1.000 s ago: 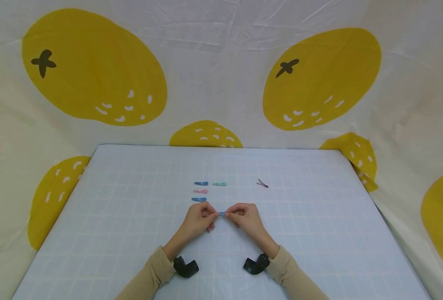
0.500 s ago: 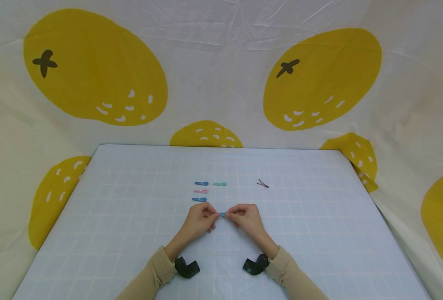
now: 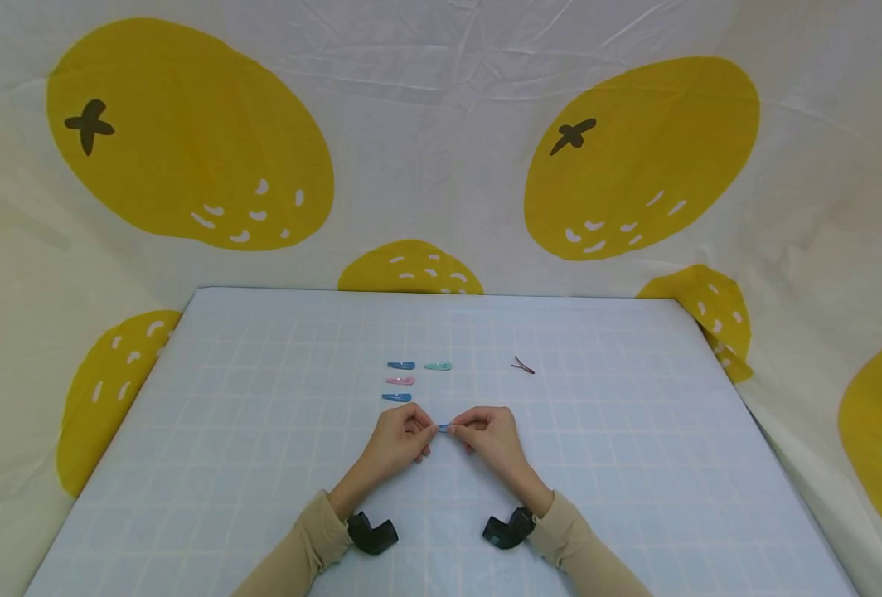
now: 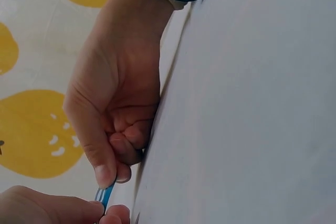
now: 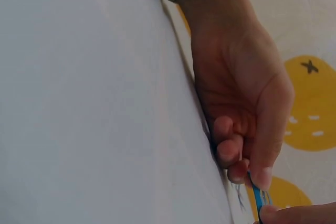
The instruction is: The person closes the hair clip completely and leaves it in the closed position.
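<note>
A blue snap hair clip (image 3: 444, 429) is stretched between both hands near the middle of the table. My left hand (image 3: 399, 433) pinches one end between thumb and index finger. My right hand (image 3: 488, 431) pinches the other end the same way. In the left wrist view the blue hair clip (image 4: 104, 194) shows slim parallel bars between the two sets of fingertips. The right wrist view shows the hair clip (image 5: 261, 195) too, its ends covered by the thumbs. Just beyond my left hand lies another blue hair clip (image 3: 396, 397).
Farther back lie a pink hair clip (image 3: 399, 381), a blue hair clip (image 3: 401, 365) and a green hair clip (image 3: 438, 366). A dark, forked hair clip (image 3: 522, 366) lies to their right. The table (image 3: 635, 464) has a pale checked cover, with a fruit-print curtain (image 3: 441, 166) behind it.
Both hands keep their pinch on the blue hair clip and have barely shifted. The clips on the table stay where they were.
</note>
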Motion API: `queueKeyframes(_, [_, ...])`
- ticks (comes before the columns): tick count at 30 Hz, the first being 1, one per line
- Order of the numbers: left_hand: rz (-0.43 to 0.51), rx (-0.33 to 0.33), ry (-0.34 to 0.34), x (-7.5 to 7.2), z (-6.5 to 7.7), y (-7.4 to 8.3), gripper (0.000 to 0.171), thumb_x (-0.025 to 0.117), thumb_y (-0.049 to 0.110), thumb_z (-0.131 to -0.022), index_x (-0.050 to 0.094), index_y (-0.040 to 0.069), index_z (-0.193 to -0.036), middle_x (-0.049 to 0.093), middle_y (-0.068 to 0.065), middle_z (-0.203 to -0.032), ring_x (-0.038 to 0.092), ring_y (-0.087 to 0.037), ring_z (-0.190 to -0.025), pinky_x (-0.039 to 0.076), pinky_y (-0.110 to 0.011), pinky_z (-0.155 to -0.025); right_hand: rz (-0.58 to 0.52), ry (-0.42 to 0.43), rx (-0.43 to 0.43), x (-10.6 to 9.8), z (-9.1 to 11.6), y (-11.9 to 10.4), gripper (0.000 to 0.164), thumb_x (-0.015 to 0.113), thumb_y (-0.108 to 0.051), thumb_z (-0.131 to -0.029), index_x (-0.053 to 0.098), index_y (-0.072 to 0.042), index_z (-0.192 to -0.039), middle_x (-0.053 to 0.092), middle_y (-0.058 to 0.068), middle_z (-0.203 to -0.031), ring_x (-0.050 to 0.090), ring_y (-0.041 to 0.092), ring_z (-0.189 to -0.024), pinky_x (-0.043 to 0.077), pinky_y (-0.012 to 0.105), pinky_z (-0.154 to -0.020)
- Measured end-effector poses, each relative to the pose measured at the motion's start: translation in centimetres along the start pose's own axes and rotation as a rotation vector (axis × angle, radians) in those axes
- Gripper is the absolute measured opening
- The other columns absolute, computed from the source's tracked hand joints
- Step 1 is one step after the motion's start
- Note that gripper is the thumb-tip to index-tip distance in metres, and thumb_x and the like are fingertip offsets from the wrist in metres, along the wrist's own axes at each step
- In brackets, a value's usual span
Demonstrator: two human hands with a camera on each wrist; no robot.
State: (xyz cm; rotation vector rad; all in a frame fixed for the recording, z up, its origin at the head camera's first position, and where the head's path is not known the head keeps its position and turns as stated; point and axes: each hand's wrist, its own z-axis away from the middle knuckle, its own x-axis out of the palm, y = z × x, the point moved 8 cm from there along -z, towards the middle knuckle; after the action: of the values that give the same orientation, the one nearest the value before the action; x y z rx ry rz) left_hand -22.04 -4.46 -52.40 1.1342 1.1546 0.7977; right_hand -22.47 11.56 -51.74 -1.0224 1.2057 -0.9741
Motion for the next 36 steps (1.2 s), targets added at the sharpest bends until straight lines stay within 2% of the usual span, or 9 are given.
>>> queueKeyframes(6, [-0.037,0.020,0.020,0.11,0.06,-0.10,0.008,0.067,0.007,-0.093,0.062,0.006,-0.089,0.061,0.000,-0.062,0.058,-0.016,-0.050,0.051,-0.027,-0.048,0.009,0.012,-0.014,-0.07,-0.12,0.27,0.005,0.078,-0.001,-0.081,0.075,0.003,-0.080,0.067,0.010,-0.061,0.052,0.013,-0.047,0.043,0.022,-0.047])
queueKeyframes(13, [-0.069,0.049,0.068,0.18,0.04,-0.09,0.009,0.069,0.005,-0.091,0.062,0.007,-0.087,0.059,0.001,-0.062,0.058,-0.015,-0.048,0.049,-0.027,-0.045,0.032,0.022,-0.034,-0.07,-0.11,0.08,0.005,0.077,0.000,-0.081,0.074,0.004,-0.081,0.068,0.007,-0.062,0.054,0.012,-0.046,0.045,0.023,-0.048])
queueKeyframes(20, [-0.151,0.060,0.127,0.19,0.13,0.14,0.013,0.071,0.006,-0.091,0.061,0.008,-0.083,0.058,0.004,-0.061,0.057,-0.011,-0.047,0.047,-0.026,-0.044,0.047,0.041,-0.053,-0.06,-0.09,0.13,0.003,0.076,0.000,-0.081,0.075,0.002,-0.079,0.067,0.006,-0.060,0.056,0.013,-0.047,0.046,0.023,-0.048])
queueKeyframes(26, [-0.096,0.017,0.128,0.17,0.27,0.05,0.011,0.070,0.005,-0.091,0.061,0.007,-0.085,0.060,0.001,-0.062,0.059,-0.014,-0.048,0.048,-0.026,-0.044,0.027,0.030,-0.044,-0.08,-0.18,0.34,0.004,0.076,-0.001,-0.082,0.075,0.000,-0.079,0.067,0.008,-0.061,0.057,0.013,-0.048,0.047,0.023,-0.049])
queueKeyframes(32, [-0.043,0.024,0.138,-0.01,0.33,-0.08,0.011,0.069,0.005,-0.092,0.060,0.005,-0.086,0.060,0.000,-0.063,0.059,-0.015,-0.048,0.050,-0.028,-0.045,-0.013,0.006,-0.037,-0.03,-0.32,0.56,0.004,0.078,-0.003,-0.083,0.076,0.000,-0.081,0.068,0.012,-0.064,0.056,0.013,-0.051,0.046,0.022,-0.051])
queueKeyframes(36, [-0.008,0.029,0.143,-0.10,0.32,-0.13,0.009,0.069,0.005,-0.092,0.061,0.005,-0.087,0.061,-0.001,-0.063,0.059,-0.016,-0.047,0.051,-0.028,-0.045,-0.029,-0.007,-0.036,-0.03,-0.38,0.61,0.005,0.078,-0.006,-0.083,0.076,-0.001,-0.083,0.067,0.009,-0.063,0.056,0.013,-0.051,0.045,0.022,-0.052])
